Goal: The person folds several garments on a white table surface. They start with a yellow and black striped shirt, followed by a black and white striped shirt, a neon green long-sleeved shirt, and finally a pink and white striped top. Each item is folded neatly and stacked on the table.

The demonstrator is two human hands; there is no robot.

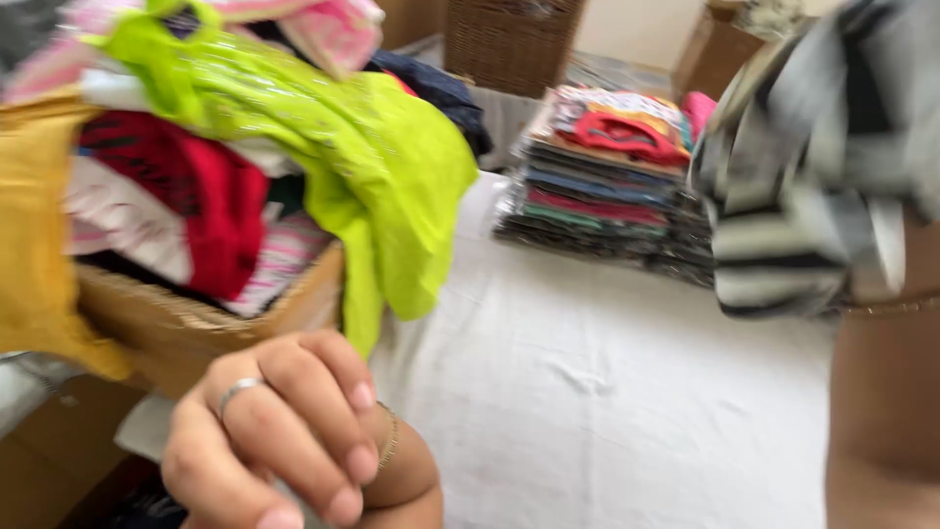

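Fingers (313,431) of the left hand (284,441) curl narrow and empty beside the basket (196,328) heaped with clothes (294,147); right hand is hidden, its grip untellable, a striped garment (803,186) draping that arm above the white bed (607,392).

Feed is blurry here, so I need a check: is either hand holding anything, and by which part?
The right hand is hidden behind a black, white and grey striped garment bunched around it; its grip cannot be told. The left hand is curled, holding nothing visible.

white sheet (607,392) over surface — wicker hamper (509,39), pale wall (636,29) behind, daylight.
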